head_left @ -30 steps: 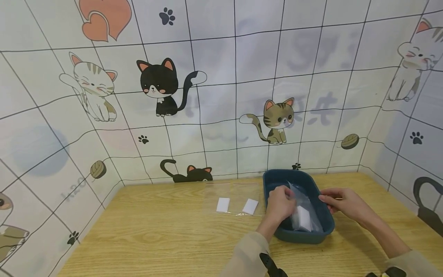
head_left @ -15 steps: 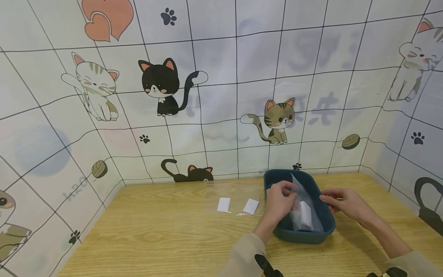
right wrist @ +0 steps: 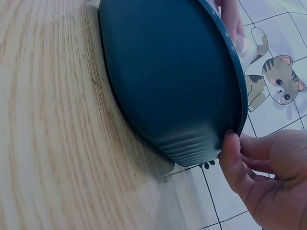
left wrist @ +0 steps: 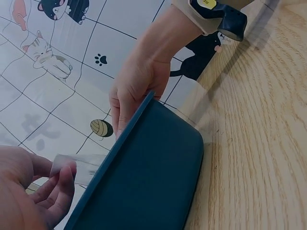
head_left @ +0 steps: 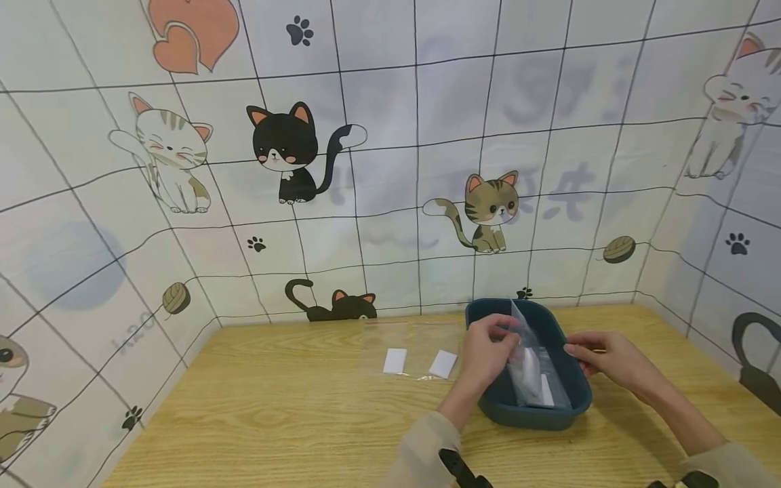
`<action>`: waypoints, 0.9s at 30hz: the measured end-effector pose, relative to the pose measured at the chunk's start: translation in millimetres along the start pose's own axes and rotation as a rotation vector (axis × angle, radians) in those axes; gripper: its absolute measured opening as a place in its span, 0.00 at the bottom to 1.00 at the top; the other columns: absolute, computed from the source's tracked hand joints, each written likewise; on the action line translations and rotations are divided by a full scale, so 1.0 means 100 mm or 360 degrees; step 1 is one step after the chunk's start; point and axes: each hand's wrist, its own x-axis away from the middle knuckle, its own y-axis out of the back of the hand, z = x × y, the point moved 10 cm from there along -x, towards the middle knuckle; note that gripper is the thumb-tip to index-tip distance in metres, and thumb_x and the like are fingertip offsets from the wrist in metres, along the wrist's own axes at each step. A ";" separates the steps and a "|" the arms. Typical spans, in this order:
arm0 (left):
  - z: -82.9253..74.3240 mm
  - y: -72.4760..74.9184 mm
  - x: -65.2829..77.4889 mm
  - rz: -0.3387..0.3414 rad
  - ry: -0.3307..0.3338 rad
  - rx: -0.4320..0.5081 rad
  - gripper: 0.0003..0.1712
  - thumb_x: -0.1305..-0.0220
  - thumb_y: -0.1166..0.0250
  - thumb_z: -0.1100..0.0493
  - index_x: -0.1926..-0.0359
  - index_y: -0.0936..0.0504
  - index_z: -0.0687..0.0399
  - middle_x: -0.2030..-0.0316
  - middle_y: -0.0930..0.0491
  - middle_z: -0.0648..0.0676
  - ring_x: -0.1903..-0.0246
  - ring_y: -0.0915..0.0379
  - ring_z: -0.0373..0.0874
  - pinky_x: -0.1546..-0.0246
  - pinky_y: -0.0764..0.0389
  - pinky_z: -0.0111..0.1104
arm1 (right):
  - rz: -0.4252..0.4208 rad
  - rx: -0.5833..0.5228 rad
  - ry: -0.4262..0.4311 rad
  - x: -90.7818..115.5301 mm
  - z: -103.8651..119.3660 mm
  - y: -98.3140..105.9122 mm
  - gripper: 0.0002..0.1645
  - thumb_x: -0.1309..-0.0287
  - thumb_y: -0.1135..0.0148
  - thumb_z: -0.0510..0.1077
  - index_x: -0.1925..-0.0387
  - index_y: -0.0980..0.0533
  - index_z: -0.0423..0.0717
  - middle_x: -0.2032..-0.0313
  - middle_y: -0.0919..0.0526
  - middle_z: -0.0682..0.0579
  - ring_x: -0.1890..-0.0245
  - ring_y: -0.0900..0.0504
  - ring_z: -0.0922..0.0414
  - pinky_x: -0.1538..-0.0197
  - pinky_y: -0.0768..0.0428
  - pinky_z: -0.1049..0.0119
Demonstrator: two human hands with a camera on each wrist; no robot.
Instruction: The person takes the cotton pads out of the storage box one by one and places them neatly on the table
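Note:
A dark teal plastic bin (head_left: 532, 419) stands at the right of the wooden table, with clear plastic bags holding white pieces inside it. My left hand (head_left: 491, 349) is over the bin's left side, pinching the top of one clear bag (head_left: 526, 362) between thumb and fingers. That bag is partly raised and tilted, and another bag (head_left: 551, 390) with a white piece lies beneath it. In the left wrist view, the pinched bag edge (left wrist: 64, 162) shows above the rim. My right hand (head_left: 601, 356) grips the bin's right rim, with the thumb outside in the right wrist view.
Left of the bin, two flat clear bags lie side by side, each with a white rectangular card, one left (head_left: 394, 360) and one right (head_left: 443, 364). A cat-print tiled backdrop (head_left: 378, 169) rises behind the wooden table (head_left: 274, 400).
My left hand has drawn the pinched bag up and slightly left, uncovering another bag and white piece below. My right hand has stayed on the rim.

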 end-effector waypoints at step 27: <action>-0.09 0.34 0.01 -0.0056 -0.0038 0.0259 0.06 0.35 0.32 0.67 0.60 0.10 0.57 0.70 0.15 0.49 0.77 0.21 0.34 0.72 0.19 0.24 | 0.0012 0.0018 -0.0010 0.01 -0.03 0.02 0.31 0.25 0.44 0.45 0.38 0.33 0.19 0.62 0.19 0.45 0.71 0.20 0.59 0.64 0.17 0.62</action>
